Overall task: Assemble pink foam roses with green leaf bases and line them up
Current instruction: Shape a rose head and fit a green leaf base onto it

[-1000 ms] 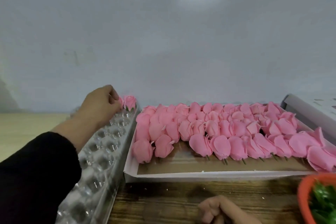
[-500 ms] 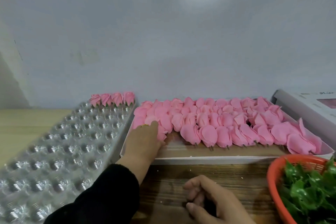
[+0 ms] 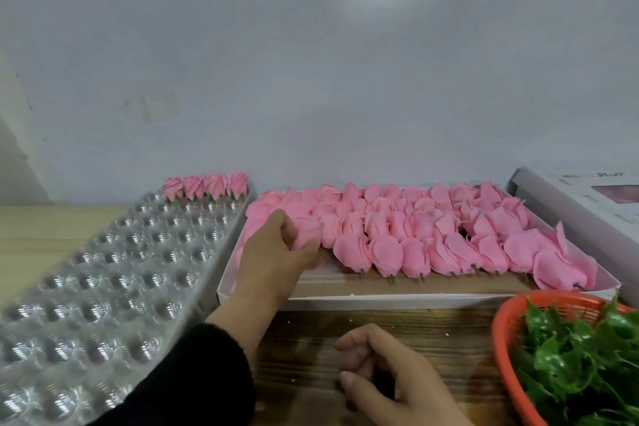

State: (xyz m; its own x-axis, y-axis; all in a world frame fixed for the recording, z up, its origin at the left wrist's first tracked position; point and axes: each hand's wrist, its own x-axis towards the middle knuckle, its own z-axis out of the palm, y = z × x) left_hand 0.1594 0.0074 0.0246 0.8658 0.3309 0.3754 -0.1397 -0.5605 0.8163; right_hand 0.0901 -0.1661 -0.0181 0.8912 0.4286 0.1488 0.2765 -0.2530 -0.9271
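Observation:
Several pink foam roses (image 3: pixel 418 239) on short stems lie in rows in a shallow white box (image 3: pixel 380 301). My left hand (image 3: pixel 275 252) reaches into the box's near left corner, and its fingers curl round one pink rose (image 3: pixel 307 235) there. Several finished roses with green bases (image 3: pixel 207 186) stand in a line along the far row of a clear dimpled plastic tray (image 3: pixel 114 284) on the left. An orange basket (image 3: pixel 508 353) at the lower right holds green leaf bases (image 3: pixel 581 363). My right hand (image 3: pixel 387 373) hovers over the wooden table with loosely curled fingers, holding nothing visible.
A white carton (image 3: pixel 581 204) with a window stands at the far right behind the rose box. A grey wall rises right behind the trays. Wooden table surface (image 3: pixel 415 325) shows between the box and my right hand.
My left hand has left the far row of the plastic tray, where it set a rose, crossed right into the box and closed on a loose rose. The view tipped down.

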